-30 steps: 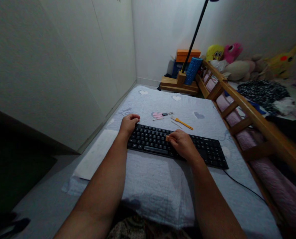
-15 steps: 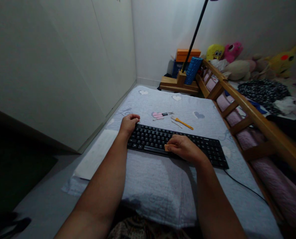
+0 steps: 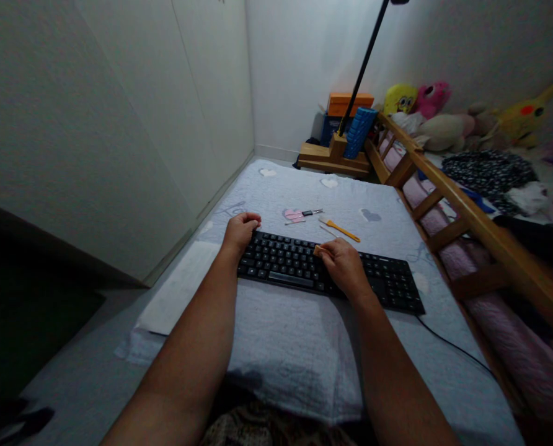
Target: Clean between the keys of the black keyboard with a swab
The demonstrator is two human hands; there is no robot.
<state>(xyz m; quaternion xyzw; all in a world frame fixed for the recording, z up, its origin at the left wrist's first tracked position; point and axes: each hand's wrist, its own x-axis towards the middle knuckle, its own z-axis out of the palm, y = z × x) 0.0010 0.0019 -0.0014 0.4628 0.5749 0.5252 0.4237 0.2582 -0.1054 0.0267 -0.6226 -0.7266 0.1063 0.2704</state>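
Across the pale blue cloth (image 3: 299, 334), in front of the person, a black keyboard (image 3: 281, 257) lay flat with its long axis running crosswise, slanted so that its right end came nearer the person than its left. Its space-bar edge faced the person, and a black cable (image 3: 457, 344) trailed from beside the near right corner toward the lower right. The left forearm stretched forward, leaning inward, and the left hand (image 3: 242, 232) sat at the keyboard's far left corner, fingers bent and close together; whether they gripped the edge could not be told. The right forearm angled in from the lower right, and the right hand (image 3: 344, 263) hung palm down over the middle of the keys, knuckles up, with thumb and fingers pinched on a small tan piece (image 3: 318, 250). Beyond the keyboard's far edge lay a yellow-handled brush (image 3: 344, 230), its pale tip pointing away and to the left, a thin white swab (image 3: 327, 231) just beside it, and a slim tool with a black collar (image 3: 308, 213).
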